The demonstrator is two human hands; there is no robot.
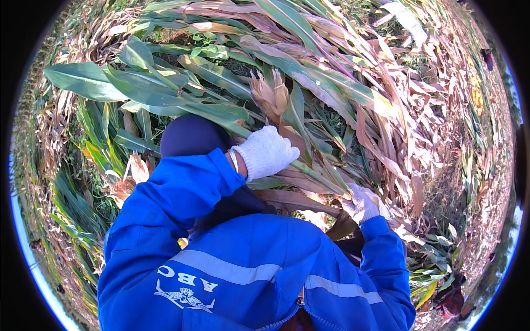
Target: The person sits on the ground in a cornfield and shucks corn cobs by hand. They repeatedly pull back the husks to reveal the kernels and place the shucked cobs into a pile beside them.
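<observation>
My left hand [268, 153], in a white knit glove, is closed around a green corn stalk [312, 171] in front of my body. Lower and to the right, my gloved right hand [363, 203] grips the same stalk near its end. Broad green corn leaves [145, 87] spread from the stalk to the upper left. Dry, husk-covered corn ears [269, 93] stand just beyond my left hand. The fingers of both hands are partly hidden, so their exact hold on the stalk does not show.
Cut corn stalks [290, 45] lie heaped ahead. Dry leaf litter [434, 107] covers ground at right. Another husked ear [128, 178] is left of my dark-clothed knee [194, 136]. A white sheet-like object [405, 20] lies upper right. A person [451, 300] is at the lower right rim.
</observation>
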